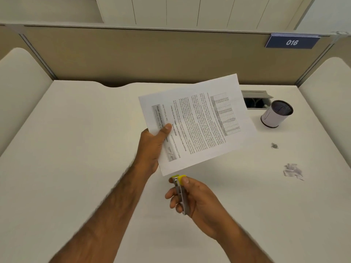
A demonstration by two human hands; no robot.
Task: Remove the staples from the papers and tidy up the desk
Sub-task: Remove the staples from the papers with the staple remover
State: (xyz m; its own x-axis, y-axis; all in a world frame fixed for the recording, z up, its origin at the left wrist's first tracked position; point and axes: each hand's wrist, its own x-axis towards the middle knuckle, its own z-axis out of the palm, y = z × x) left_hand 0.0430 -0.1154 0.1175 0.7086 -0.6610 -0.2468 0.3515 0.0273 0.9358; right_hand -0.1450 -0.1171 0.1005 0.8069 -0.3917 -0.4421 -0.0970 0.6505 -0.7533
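Head view: left hand [152, 147] held the papers [197, 122] above the desk [85, 149], grip clamped on their edge. The right hand [195, 198] gripped the remover [180, 188] just below. Probable staples [274, 145] and scraps [292, 171] lay near the cup [277, 113], so tidying apparently remained.

A single head-worn view looks forward and steeply down, close over the desk [79, 141], facing the far partition [152, 54].
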